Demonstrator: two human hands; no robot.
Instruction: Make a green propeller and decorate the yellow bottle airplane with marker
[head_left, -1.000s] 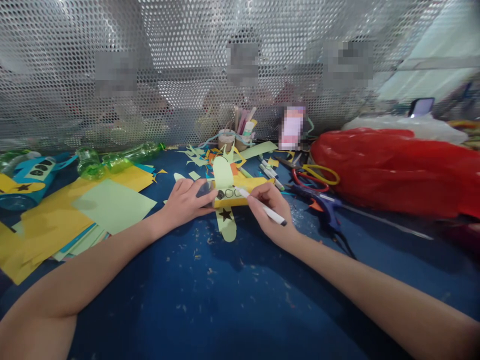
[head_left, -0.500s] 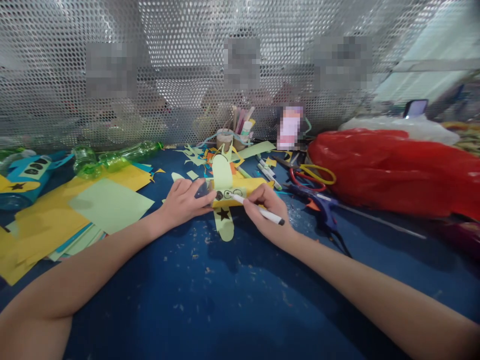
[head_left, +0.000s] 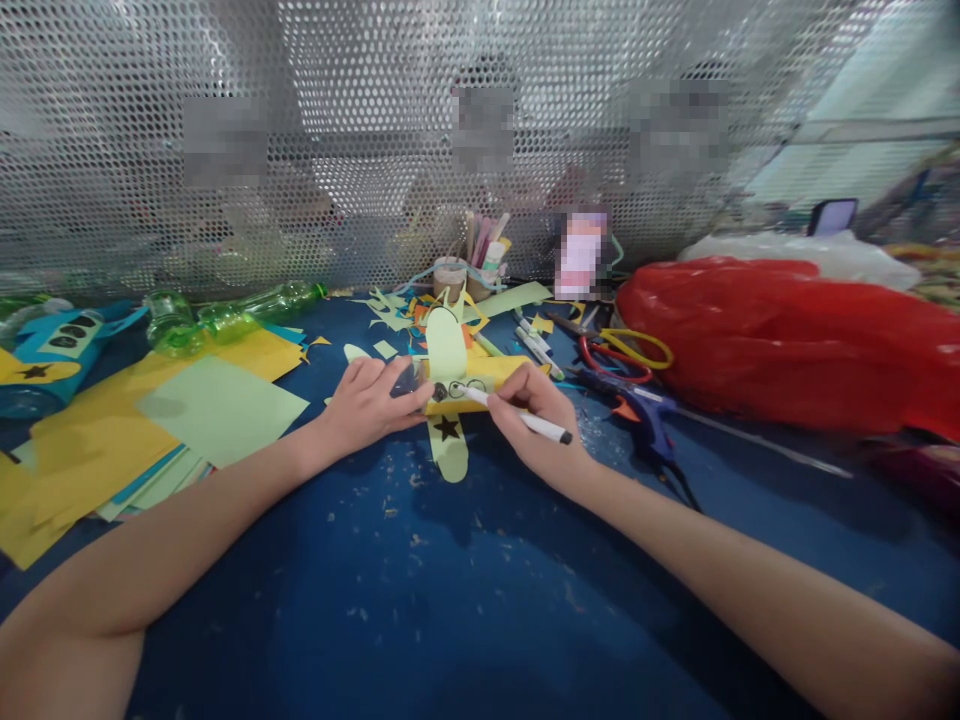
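Observation:
In front of me lies a toy airplane [head_left: 491, 370], a clear plastic bottle wrapped in yellow paper, with pale green wings. A black star marks its near wing [head_left: 448, 445]. Along its side runs a pale green strip with drawn ovals; the leftmost is filled in black. My left hand [head_left: 375, 400] is closed around the bottle end, steadying the airplane. In my right hand [head_left: 541, 420] is a white marker [head_left: 546, 428] with a black end, its tip on the middle oval.
Coloured paper sheets [head_left: 217, 408] and a blue bottle airplane [head_left: 56, 345] lie left, by green bottles [head_left: 262, 300]. To the right are scissors [head_left: 615, 358], a blue glue gun [head_left: 649, 410] and a red plastic bag [head_left: 780, 345]. Paper scraps and markers [head_left: 534, 345] lie behind the airplane.
The marker has shifted very slightly with my right hand, its tip still at the middle oval. My left hand and the airplane stay in place.

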